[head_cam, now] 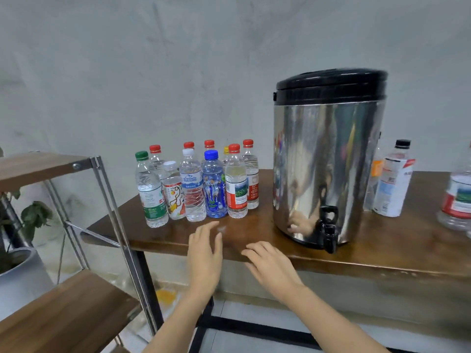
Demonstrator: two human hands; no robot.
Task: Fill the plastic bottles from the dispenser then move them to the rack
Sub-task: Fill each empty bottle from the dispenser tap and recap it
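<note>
The dispenser [328, 159] is a fat, shiny steel drum with a black plastic lid [331, 84] and a little black tap [330, 228] low on the front. It stands on the right half of a dark wooden table [382, 253], and its mirror-like side reflects the bottles and hands.

The plastic bottles [198, 184] stand upright in a tight bunch to the left of the dispenser. All are capped, made of clear ribbed plastic with paper labels. In the front row are a green-capped bottle [150, 192], a white-capped bottle [191, 189], a blue-tinted bottle [214, 189] and a red-capped bottle [236, 184]. On the far side of the drum are a black-capped bottle [395, 179] and a red-labelled bottle [456, 200] cut off by the frame edge.

Both hands hold nothing. The left hand [204, 256] is over the table's front edge just in front of the bunch, fingers straight and spread, a bit blurry. The right hand [272, 266] is beside it, palm down, fingers loosely fanned. You can't tell whether either one actually touches the wood.

The rack [122, 225] is on the left, with thin grey metal posts and wood-grain shelves. Nothing can be seen on its shelves. Behind it is a leafy plant [33, 215] in a smooth grey pot [17, 271]. The wall [178, 72] is rough, patchy grey concrete.
</note>
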